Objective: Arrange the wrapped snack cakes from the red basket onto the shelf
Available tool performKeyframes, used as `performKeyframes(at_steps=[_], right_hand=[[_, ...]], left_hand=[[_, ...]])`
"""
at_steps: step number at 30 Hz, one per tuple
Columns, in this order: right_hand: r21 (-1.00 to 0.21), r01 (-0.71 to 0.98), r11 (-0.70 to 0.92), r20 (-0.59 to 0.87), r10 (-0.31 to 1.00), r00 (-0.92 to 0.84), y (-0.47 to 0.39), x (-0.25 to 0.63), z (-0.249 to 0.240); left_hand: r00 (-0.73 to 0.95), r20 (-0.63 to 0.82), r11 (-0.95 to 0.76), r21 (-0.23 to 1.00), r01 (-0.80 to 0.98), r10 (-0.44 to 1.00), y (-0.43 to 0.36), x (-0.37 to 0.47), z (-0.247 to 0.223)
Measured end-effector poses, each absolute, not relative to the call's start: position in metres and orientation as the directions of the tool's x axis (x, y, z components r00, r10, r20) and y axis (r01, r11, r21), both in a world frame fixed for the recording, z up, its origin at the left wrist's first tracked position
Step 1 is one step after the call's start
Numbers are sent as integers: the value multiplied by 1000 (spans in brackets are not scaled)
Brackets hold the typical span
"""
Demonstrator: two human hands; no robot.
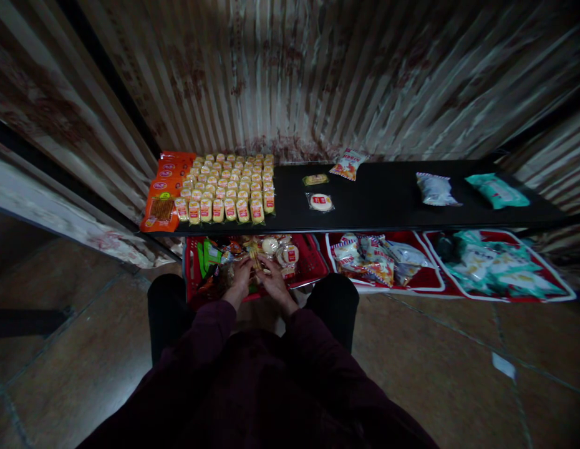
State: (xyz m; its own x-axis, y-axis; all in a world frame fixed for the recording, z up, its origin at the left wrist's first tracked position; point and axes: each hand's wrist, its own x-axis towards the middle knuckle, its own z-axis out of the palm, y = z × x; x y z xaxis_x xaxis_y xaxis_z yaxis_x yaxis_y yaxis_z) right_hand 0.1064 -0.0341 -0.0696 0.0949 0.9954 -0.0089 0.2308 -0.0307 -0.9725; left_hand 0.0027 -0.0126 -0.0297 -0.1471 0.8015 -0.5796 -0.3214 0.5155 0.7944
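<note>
Low in front of me, my left hand (244,277) and my right hand (271,279) come together over a red basket (314,264). Their fingers close around a small yellowish wrapped cake (255,255), largely covered by the fingers and dim. Beneath and around the hands lie mixed packets, among them a green packet (209,254) and a round white wrapped cake (290,254). Above the basket, rows of yellow wrapped cakes (224,187) stand close together on a black shelf (378,202).
An orange snack bag (166,184) lies at the shelf's left end. Farther right are a flat round packet (320,201), a chip-style bag (348,164), a pale bag (436,189) and a teal pack (498,190). Two more red baskets (433,274) hold bags. Dark posts flank the shelf.
</note>
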Motion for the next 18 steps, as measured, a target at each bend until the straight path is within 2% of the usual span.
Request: performKeyframes(at_steps=[6, 10, 18], right_hand=[[-985, 173, -14, 3, 995, 97, -33, 107, -66], [-994, 82, -78, -67, 989, 129, -34, 106, -66], [-996, -50, -76, -83, 986, 148, -34, 103, -61]], left_hand=[[-136, -578, 504, 787, -356, 805, -12, 1, -32], [-144, -604, 511, 759, -402, 784, -11, 0, -41], [-117, -719, 561, 623, -544, 685, -7, -4, -54]])
